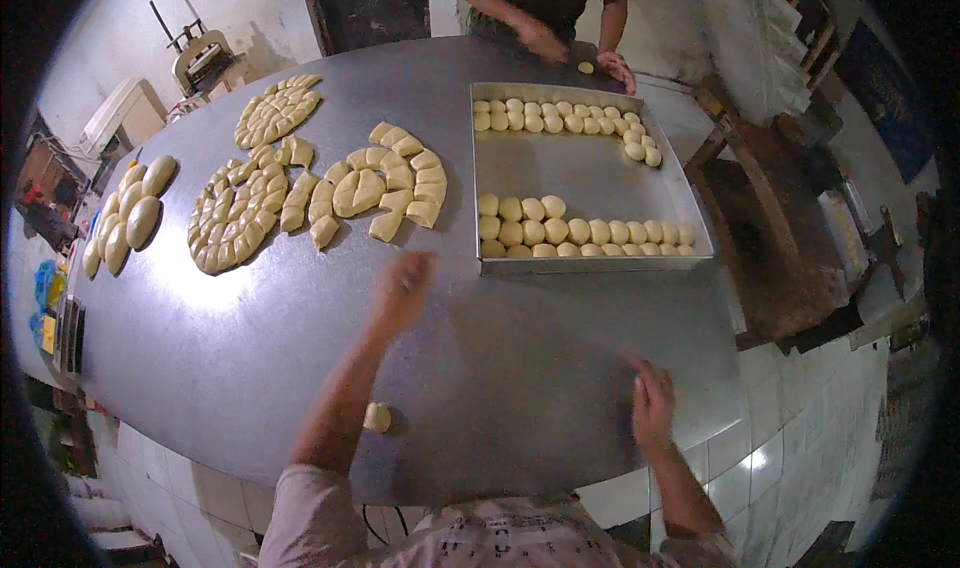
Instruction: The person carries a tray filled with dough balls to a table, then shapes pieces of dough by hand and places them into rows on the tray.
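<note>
Grey metal gleams under a person's two bare hands, held well apart from each other over a broad worktop (540, 353) laden with pale dough. The left hand (405, 286), blurred and curled, is just below a ring of cut dough (425, 183); whether its fingers close on anything cannot be told. The right hand (653, 405), also blurred, hangs with fingers loosely extended and nothing visible in its grasp, below a square metal tray (560, 173). Rows of round dough balls (555, 231) line the tray's near side, while more balls (553, 118) run along its far side, leaving bare metal between. One small dough lump (377, 418) lies just beside the left forearm, near the worktop's close edge. Farther left, a scored oval slab (238, 218) and a smaller scored slab (278, 110) lie beyond the ring, with smooth oval loaves (130, 213) grouped near the left edge. Across the worktop, a co-worker in dark clothing (550, 3) stands with both hands near a single dough ball (585, 67).
</note>
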The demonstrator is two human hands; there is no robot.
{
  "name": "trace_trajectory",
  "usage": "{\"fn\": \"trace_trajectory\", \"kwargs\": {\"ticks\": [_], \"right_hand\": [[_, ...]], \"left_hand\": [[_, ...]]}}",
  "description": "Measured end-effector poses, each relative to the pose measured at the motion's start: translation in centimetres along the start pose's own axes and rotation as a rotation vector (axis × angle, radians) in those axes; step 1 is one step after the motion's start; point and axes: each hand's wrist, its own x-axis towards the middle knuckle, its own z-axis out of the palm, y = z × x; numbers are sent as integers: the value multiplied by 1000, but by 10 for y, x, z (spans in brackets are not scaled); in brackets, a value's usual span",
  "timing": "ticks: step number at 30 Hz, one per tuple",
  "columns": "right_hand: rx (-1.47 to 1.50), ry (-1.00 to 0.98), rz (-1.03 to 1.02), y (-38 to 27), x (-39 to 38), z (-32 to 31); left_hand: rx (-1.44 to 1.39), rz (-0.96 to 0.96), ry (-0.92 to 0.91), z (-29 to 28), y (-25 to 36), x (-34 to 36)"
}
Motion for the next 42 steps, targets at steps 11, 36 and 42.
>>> {"fn": "trace_trajectory", "kwargs": {"ticks": [11,36,42], "right_hand": [[-149,149,-235,51,41,-7],[705,383,99,29,153,-97],[104,382,-131,9,284,5]], "left_hand": [[718,-156,51,-13,-30,39],[-442,-436,169,-27,76,-119],[-394,-562,-11,17,129,-86]]}}
